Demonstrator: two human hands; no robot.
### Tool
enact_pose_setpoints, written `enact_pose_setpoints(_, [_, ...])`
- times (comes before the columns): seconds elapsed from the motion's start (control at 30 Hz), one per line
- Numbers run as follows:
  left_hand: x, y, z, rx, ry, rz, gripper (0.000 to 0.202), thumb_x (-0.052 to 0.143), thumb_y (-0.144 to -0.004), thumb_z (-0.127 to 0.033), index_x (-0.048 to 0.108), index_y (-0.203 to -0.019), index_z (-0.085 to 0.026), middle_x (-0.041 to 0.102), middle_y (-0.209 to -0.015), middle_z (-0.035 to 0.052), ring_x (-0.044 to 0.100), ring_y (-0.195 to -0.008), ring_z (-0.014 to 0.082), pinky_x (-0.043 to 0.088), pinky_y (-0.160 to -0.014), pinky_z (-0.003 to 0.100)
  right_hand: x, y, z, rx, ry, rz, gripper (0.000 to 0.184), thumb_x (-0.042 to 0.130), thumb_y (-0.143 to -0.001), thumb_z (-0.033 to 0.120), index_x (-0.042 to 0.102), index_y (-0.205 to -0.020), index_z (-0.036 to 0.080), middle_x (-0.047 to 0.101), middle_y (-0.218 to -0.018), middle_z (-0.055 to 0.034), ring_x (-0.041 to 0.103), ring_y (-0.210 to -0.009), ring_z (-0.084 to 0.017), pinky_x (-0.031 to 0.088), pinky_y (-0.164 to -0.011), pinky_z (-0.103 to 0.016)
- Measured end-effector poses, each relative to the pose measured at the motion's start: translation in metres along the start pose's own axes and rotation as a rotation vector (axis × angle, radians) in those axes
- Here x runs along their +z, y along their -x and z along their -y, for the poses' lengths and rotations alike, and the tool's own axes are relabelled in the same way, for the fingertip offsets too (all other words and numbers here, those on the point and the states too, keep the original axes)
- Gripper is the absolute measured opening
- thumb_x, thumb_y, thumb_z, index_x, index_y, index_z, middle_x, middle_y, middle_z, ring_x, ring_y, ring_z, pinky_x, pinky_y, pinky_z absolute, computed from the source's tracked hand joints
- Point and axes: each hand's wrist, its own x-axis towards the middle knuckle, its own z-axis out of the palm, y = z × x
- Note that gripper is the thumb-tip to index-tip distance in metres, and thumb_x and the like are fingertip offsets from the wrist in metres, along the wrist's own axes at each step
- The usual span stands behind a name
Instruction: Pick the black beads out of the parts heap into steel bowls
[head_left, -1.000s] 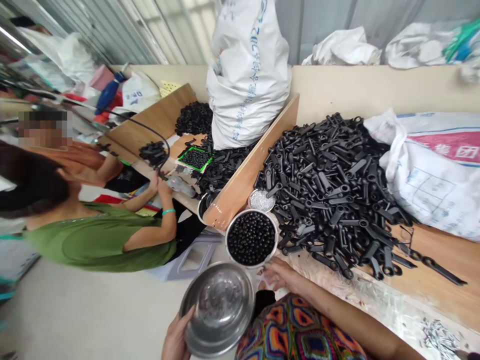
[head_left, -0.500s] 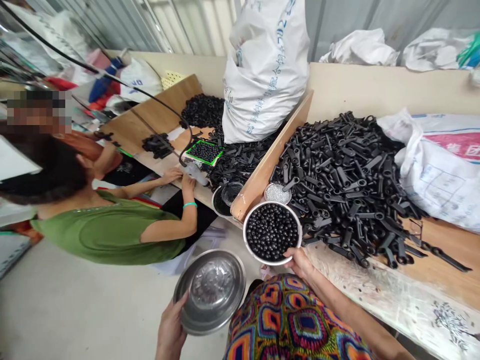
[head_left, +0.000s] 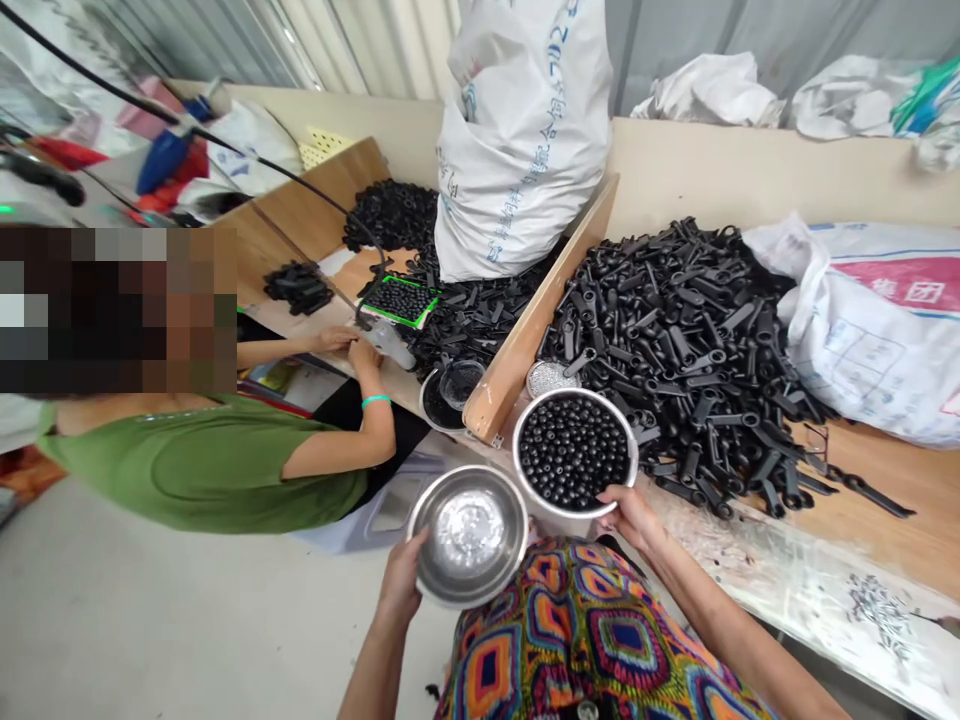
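Note:
My left hand (head_left: 406, 577) grips the near-left rim of an empty metal bowl (head_left: 504, 582), tilted a little below the bench edge. My right hand (head_left: 632, 513) is closed on the lower right rim of a round basin (head_left: 634, 455), its thumb over the inside. Shiny black balls (head_left: 574, 450) with small holes fill that basin. The two vessels are side by side, the bowl lower and to the left. Just behind the basin sits a small dish of tiny silvery parts (head_left: 553, 378).
A heap of black ring-ended levers (head_left: 697, 340) covers the bench on the right, beside a white sack (head_left: 885, 370). A wooden divider (head_left: 536, 320) separates it from a tall white sack (head_left: 517, 150). On the left, a co-worker in a green shirt (head_left: 202, 460) works at the bench.
The metal bowl in my left hand has moved right and up, closer to the basin. The basin in my right hand has shifted slightly right.

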Motion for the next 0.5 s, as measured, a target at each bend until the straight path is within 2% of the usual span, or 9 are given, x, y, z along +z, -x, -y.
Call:
enact_pose_setpoints(0.17, [0.054, -0.024, 0.019, 0.099, -0.071, 0.077, 0.041, 0.071, -0.063, -0.041, 0.067, -0.090, -0.010, 0.069, -0.090, 0.0106, 0.063, -0.092, 0.0244, 0.048, -0.085, 0.035, -0.006, -0.001, 0.012, -0.082, -0.084, -0.113, 0.020, 0.063, -0.045, 0.012, 0.047, -0.056, 0.015, 0.049, -0.048, 0.0044, 0.046, -0.040, -0.009, 0.042, -0.035, -0.021])
enact_pose_setpoints(0.37, [0.127, -0.047, 0.046, 0.185, -0.086, 0.184, 0.039, 0.072, -0.060, -0.038, 0.068, -0.088, -0.011, 0.068, -0.099, 0.0115, 0.060, -0.098, 0.0244, 0.042, -0.093, 0.035, -0.022, -0.001, 0.028, -0.168, -0.150, -0.171, 0.025, 0.069, -0.044, 0.013, 0.050, -0.060, 0.014, 0.051, -0.054, 0.0045, 0.048, -0.046, -0.009, 0.048, -0.041, -0.023])
enact_pose_setpoints(0.5, [0.156, -0.058, 0.060, 0.214, -0.078, 0.264, 0.043, 0.071, -0.059, -0.040, 0.068, -0.091, -0.012, 0.068, -0.101, 0.0106, 0.060, -0.096, 0.0237, 0.043, -0.092, 0.035, -0.033, -0.002, 0.036, -0.201, -0.177, -0.180, 0.025, 0.069, -0.044, 0.013, 0.051, -0.061, 0.014, 0.051, -0.055, 0.0052, 0.048, -0.047, -0.009, 0.048, -0.040, -0.022])
